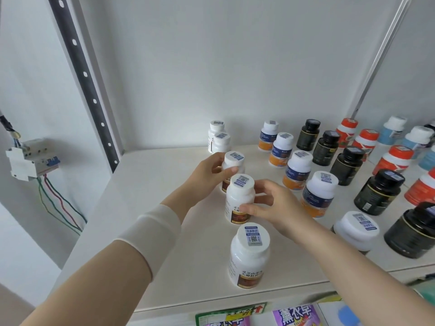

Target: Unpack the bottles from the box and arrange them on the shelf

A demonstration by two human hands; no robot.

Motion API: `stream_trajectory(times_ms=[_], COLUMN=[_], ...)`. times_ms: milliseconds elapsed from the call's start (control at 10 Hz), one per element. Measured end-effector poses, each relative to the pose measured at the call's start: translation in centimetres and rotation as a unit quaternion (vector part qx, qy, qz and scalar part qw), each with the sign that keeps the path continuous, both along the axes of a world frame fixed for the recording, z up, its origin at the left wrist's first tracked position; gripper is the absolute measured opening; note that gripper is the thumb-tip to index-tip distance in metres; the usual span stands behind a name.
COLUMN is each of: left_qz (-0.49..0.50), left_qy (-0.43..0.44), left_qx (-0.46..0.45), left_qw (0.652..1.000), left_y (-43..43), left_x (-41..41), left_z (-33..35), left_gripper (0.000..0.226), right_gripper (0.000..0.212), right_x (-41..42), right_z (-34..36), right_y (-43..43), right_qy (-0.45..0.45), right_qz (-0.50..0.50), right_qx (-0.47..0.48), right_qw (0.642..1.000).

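A row of white bottles with brown labels runs front to back on the white shelf (146, 208). My left hand (209, 170) grips the third white bottle (233, 161) from the front, fingers curled round its neck. My right hand (270, 203) holds the second white bottle (239, 196), thumb on its label and fingers behind it. The front white bottle (249, 255) stands free near the shelf edge. Two more white bottles (217, 136) stand at the back. No box is in view.
To the right stand rows of blue-and-orange bottles (299, 170), black bottles (348, 165), red-capped bottles (393, 161) and pale blue ones (393, 130). A perforated black upright (94, 100) and a breaker with wires (30, 161) lie left. Colourful packets (294, 314) show below the shelf.
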State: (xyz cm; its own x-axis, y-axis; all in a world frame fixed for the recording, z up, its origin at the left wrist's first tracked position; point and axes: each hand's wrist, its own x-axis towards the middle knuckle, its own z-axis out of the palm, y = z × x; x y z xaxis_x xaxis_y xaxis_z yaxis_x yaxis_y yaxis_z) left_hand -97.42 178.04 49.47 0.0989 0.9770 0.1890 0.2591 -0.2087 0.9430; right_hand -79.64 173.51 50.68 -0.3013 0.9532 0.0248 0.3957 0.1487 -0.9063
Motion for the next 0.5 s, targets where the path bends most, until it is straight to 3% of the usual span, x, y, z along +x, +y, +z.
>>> stream_trajectory(times_ms=[300, 400, 500], left_qz=[0.013, 0.028, 0.067], left_qy=[0.035, 0.039, 0.113], left_qx=[0.008, 0.018, 0.068], left_qw=[0.999, 0.999, 0.989], left_y=[-0.3, -0.7, -1.6], left_x=[0.2, 0.2, -0.1], left_z=[0.5, 1.5, 3.7], left_gripper=[0.038, 0.045, 0.045], right_gripper=[0.05, 0.065, 0.064], right_x=[0.2, 0.9, 1.8], right_z=[0.1, 0.8, 2.7], right_y=[-0.1, -0.4, -0.9], right_qy=[-0.004, -0.044, -0.111], right_qz=[0.024, 0.015, -0.015], right_qx=[-0.012, 0.004, 0.07], right_qw=[1.0, 0.999, 0.991])
